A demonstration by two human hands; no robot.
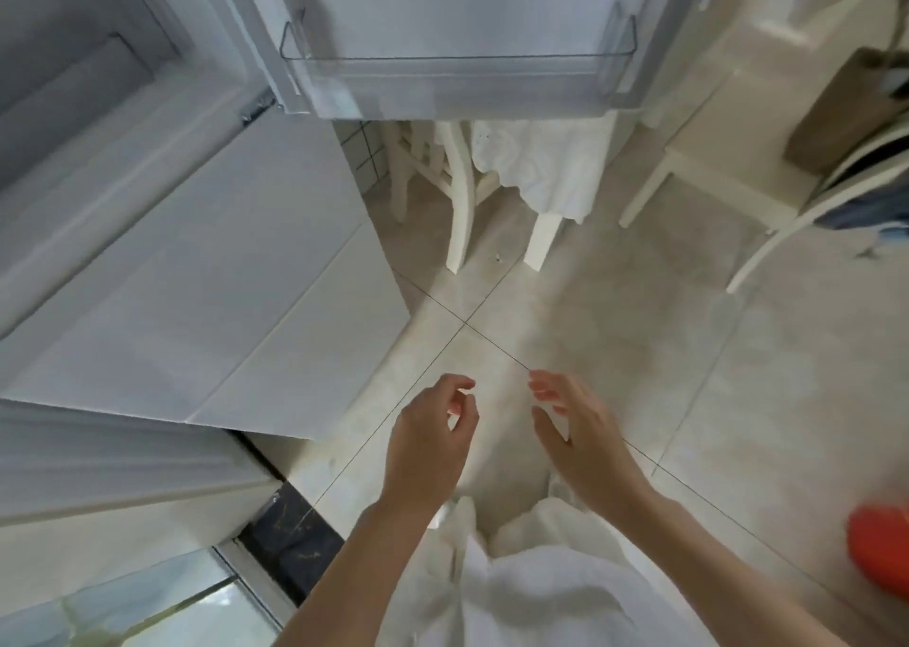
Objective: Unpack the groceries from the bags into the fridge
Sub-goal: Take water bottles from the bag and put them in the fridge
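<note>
Both hands, left (427, 442) and right (580, 437), hovered palms-inward over the floor (639, 331), fingers (460, 383) loosely curled, holding nothing, below the fridge door (457, 31).

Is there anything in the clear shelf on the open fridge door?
No, the clear door shelf holds nothing; only the white door shows through it.

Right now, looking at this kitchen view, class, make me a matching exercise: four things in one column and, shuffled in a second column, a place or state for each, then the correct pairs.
Things:
1. door shelf
2. left hand
3. orange object
4. brown paper bag

Places or states:
A. at the right edge, low over the floor
B. clear plastic, nothing in it
C. on a white chair, upper right
D. fingers loosely curled, holding nothing

Pairs: 1-B, 2-D, 3-A, 4-C
</note>
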